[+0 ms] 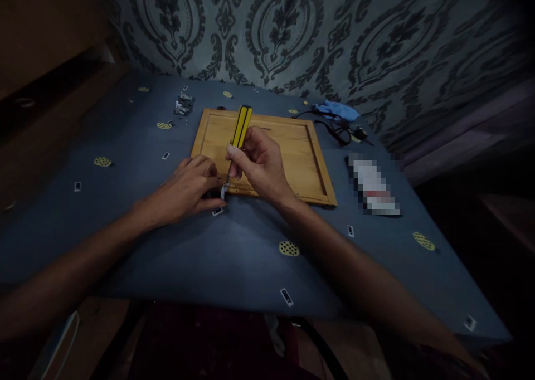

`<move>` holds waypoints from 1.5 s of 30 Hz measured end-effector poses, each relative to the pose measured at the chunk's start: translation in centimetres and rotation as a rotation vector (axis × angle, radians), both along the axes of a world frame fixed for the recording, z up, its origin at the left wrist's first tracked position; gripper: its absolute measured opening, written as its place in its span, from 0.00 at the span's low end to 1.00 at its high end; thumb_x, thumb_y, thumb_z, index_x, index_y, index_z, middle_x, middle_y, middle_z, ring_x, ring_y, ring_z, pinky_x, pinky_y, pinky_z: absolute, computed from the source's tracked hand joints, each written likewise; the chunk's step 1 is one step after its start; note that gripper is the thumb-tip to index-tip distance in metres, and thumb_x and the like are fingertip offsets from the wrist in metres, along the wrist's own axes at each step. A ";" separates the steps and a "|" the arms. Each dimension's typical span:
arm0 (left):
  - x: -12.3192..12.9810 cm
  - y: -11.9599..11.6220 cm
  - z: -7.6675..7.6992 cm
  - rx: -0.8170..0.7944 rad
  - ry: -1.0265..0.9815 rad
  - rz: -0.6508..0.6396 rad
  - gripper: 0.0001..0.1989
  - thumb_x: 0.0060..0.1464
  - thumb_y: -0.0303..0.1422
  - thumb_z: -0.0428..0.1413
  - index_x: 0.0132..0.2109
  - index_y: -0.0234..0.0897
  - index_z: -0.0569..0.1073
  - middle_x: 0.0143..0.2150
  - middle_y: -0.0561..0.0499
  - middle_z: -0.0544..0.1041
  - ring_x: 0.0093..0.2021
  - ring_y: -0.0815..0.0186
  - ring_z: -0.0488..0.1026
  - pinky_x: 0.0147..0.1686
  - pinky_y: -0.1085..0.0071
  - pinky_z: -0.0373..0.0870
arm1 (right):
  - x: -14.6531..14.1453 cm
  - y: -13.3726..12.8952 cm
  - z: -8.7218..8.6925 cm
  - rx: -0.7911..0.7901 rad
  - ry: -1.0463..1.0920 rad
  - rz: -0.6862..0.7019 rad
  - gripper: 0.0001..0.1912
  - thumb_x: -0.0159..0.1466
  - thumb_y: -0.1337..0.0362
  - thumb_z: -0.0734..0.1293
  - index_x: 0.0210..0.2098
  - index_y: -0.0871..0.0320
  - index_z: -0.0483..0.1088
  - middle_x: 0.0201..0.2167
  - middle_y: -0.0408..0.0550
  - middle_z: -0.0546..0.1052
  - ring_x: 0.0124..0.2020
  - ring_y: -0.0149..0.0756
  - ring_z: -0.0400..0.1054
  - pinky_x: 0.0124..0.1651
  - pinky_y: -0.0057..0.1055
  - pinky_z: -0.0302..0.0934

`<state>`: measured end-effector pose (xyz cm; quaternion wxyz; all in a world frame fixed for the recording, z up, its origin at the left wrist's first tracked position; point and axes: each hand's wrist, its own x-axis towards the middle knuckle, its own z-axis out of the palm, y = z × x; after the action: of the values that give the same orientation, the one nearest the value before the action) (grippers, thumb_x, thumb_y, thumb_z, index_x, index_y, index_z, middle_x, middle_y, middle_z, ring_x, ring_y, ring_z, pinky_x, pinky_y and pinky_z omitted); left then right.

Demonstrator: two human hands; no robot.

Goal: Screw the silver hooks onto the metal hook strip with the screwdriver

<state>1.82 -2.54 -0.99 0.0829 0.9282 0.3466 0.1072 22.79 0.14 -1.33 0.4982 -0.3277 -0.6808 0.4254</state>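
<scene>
My right hand (267,165) grips a screwdriver (241,126) by its yellow and black handle. The shaft slants down, its tip at a small metal hinge (224,190) on the near edge of a framed wooden panel (284,146), which looks like a cabinet door. Fingers and thumb of my left hand (192,185) close around the hinge from the left, steadying it against the frame. The panel lies flat on a blue patterned cloth (234,257). Any screw under the tip is too small to make out.
Several metal hardware pieces (183,104) lie in a pile at the back left. Beyond the panel's right corner are a blue cloth or glove (337,111) and black-framed glasses (338,132). A blurred-out flat object (374,185) rests at right. Behind stands a patterned wall (280,29).
</scene>
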 end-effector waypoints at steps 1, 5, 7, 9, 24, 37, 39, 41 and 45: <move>0.0 0.0 0.0 -0.003 -0.001 -0.003 0.19 0.70 0.50 0.60 0.53 0.40 0.81 0.52 0.44 0.76 0.56 0.51 0.70 0.56 0.54 0.66 | 0.0 0.0 0.0 0.000 0.002 -0.002 0.26 0.66 0.35 0.72 0.37 0.47 0.60 0.29 0.38 0.72 0.22 0.33 0.69 0.26 0.36 0.69; 0.0 0.0 0.0 -0.010 -0.016 0.005 0.19 0.69 0.49 0.60 0.52 0.39 0.81 0.52 0.44 0.76 0.56 0.51 0.70 0.55 0.53 0.66 | -0.2 -0.1 -0.1 0.003 0.011 -0.005 0.27 0.66 0.34 0.72 0.37 0.47 0.60 0.28 0.37 0.72 0.22 0.33 0.69 0.26 0.37 0.69; 0.0 0.0 0.0 -0.015 -0.007 0.006 0.18 0.69 0.49 0.61 0.52 0.39 0.81 0.52 0.43 0.76 0.56 0.50 0.70 0.55 0.54 0.66 | -0.3 -0.1 -0.2 0.000 0.022 0.008 0.27 0.65 0.34 0.72 0.37 0.47 0.60 0.28 0.37 0.72 0.22 0.33 0.69 0.26 0.37 0.69; 0.0 0.0 0.0 -0.017 -0.003 0.011 0.18 0.69 0.49 0.61 0.52 0.39 0.81 0.52 0.43 0.76 0.56 0.50 0.70 0.54 0.54 0.66 | -0.4 -0.2 -0.4 -0.004 0.028 0.019 0.27 0.65 0.34 0.72 0.37 0.47 0.60 0.27 0.37 0.72 0.22 0.33 0.70 0.26 0.37 0.69; 0.1 -0.1 0.0 0.008 0.024 0.021 0.19 0.70 0.49 0.59 0.52 0.39 0.82 0.55 0.42 0.76 0.59 0.47 0.69 0.56 0.51 0.69 | 0.6 0.3 0.8 -0.007 -0.051 0.164 0.27 0.63 0.37 0.75 0.32 0.52 0.67 0.26 0.38 0.73 0.25 0.30 0.71 0.30 0.32 0.70; 0.1 -0.1 -0.5 0.028 0.003 0.009 0.19 0.69 0.47 0.61 0.56 0.39 0.80 0.55 0.41 0.76 0.58 0.46 0.69 0.54 0.51 0.69 | -0.5 0.2 0.7 -0.057 -0.053 0.115 0.21 0.65 0.44 0.76 0.36 0.51 0.66 0.31 0.39 0.76 0.27 0.32 0.73 0.32 0.33 0.72; 0.1 -0.1 -0.3 0.030 0.015 0.008 0.19 0.69 0.47 0.61 0.56 0.39 0.80 0.55 0.40 0.76 0.59 0.46 0.69 0.54 0.51 0.70 | -0.4 0.4 0.7 -0.040 -0.065 0.156 0.20 0.66 0.46 0.75 0.37 0.51 0.66 0.30 0.39 0.76 0.28 0.32 0.74 0.32 0.32 0.71; 0.2 -0.1 -0.2 0.026 0.026 0.009 0.18 0.69 0.46 0.61 0.56 0.39 0.80 0.58 0.40 0.75 0.60 0.45 0.68 0.56 0.49 0.71 | -0.3 0.5 0.6 -0.020 -0.066 0.209 0.18 0.68 0.48 0.74 0.38 0.51 0.66 0.29 0.38 0.75 0.28 0.33 0.74 0.33 0.32 0.71; 0.2 -0.1 -0.3 0.011 0.009 0.009 0.17 0.69 0.44 0.61 0.55 0.38 0.80 0.61 0.39 0.74 0.62 0.45 0.68 0.61 0.46 0.69 | -0.7 0.5 0.2 -0.019 -0.051 0.219 0.15 0.70 0.53 0.73 0.39 0.51 0.65 0.29 0.38 0.73 0.28 0.32 0.73 0.34 0.32 0.71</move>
<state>2.01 -2.63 -1.25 0.0756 0.9275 0.3506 0.1056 22.09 0.67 -1.12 0.4279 -0.2668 -0.7209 0.4754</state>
